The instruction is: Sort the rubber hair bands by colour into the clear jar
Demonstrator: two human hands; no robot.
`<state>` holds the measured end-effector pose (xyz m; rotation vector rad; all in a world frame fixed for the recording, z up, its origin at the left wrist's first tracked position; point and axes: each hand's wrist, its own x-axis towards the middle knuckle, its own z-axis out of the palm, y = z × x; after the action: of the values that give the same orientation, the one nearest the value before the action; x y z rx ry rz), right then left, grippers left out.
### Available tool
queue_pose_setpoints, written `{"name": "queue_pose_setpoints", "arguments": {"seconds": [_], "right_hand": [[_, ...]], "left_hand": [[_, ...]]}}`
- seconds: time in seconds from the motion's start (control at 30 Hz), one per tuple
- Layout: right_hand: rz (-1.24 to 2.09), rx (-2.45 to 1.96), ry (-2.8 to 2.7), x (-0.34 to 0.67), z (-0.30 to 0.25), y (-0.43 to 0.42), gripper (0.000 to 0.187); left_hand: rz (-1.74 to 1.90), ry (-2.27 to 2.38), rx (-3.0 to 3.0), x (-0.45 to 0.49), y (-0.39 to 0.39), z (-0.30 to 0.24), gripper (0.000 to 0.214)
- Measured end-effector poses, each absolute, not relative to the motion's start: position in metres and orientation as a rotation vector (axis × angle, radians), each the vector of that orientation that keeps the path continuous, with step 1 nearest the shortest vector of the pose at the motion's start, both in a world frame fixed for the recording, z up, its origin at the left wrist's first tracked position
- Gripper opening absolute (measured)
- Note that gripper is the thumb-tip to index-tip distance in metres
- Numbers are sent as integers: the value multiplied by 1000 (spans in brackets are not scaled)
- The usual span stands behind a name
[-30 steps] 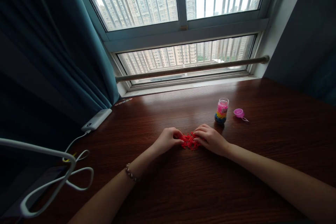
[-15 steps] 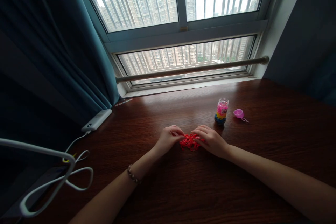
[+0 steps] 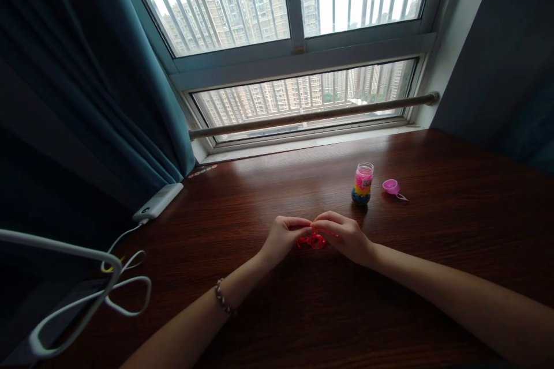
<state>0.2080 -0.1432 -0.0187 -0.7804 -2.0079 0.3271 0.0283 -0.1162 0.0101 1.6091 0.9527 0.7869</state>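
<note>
A small heap of red rubber bands (image 3: 312,240) lies on the dark wooden table (image 3: 329,311) between my hands. My left hand (image 3: 283,237) and my right hand (image 3: 344,236) are lifted slightly over the heap, fingertips meeting in a pinch above it. Both hands are closed on red bands from the heap. A beaded bracelet sits on my left wrist. Behind my right hand stands a small clear jar (image 3: 362,183) filled with layers of coloured bands, its mouth uncovered.
A pink lid (image 3: 392,187) lies right of the jar. A white power bank (image 3: 158,202) with a white cable (image 3: 116,277) sits at the table's left, beside a teal curtain (image 3: 108,81). A barred window and a rail run along the far edge.
My hands have risen off the table and drawn together, fingertips now pinching above the red heap, which looks smaller and more gathered. The view has shifted slightly.
</note>
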Motion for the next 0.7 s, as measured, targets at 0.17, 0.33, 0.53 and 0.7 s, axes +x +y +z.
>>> {"name": "queue_pose_setpoints", "arguments": {"seconds": [0.17,0.33,0.53,0.7], "right_hand": [[344,-822,-1951,210,-19,-141,19],[352,-850,-1917,209,-19,-140,16],[366,-845,-1914,208,-20,-141,15],[369,-837,-1920,209,-19,-140,17]], "left_hand": [[737,883,1608,28,-117,6,29],[782,857,1539,28,-117,5,28],[826,837,1489,29,-117,5,22],[822,866,1476,29,-116,1,24]]}}
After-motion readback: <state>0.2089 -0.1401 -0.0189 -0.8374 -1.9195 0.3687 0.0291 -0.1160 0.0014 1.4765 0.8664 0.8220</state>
